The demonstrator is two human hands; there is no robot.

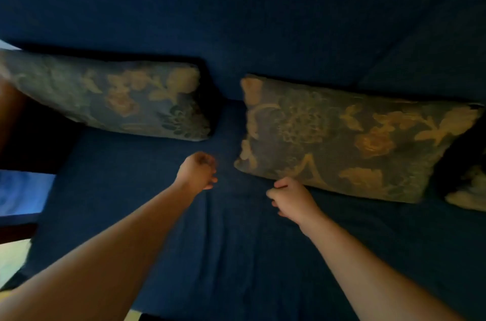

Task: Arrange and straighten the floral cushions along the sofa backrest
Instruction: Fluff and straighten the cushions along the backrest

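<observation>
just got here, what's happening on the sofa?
A person is tidying floral cushions on a blue-covered sofa. The left cushion and the middle cushion lean against the backrest with a gap between them; part of a third cushion shows at the far right. The right hand is curled at the middle cushion's lower edge, apparently touching it. The left hand is curled over the seat in the gap, holding nothing visible.

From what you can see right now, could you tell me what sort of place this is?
Probably a living room or similar sitting area at home. A dark blue sofa fills the view, with floral cushions leaning along its backrest. Both hands are curled over the seat fabric between the cushions.
</observation>
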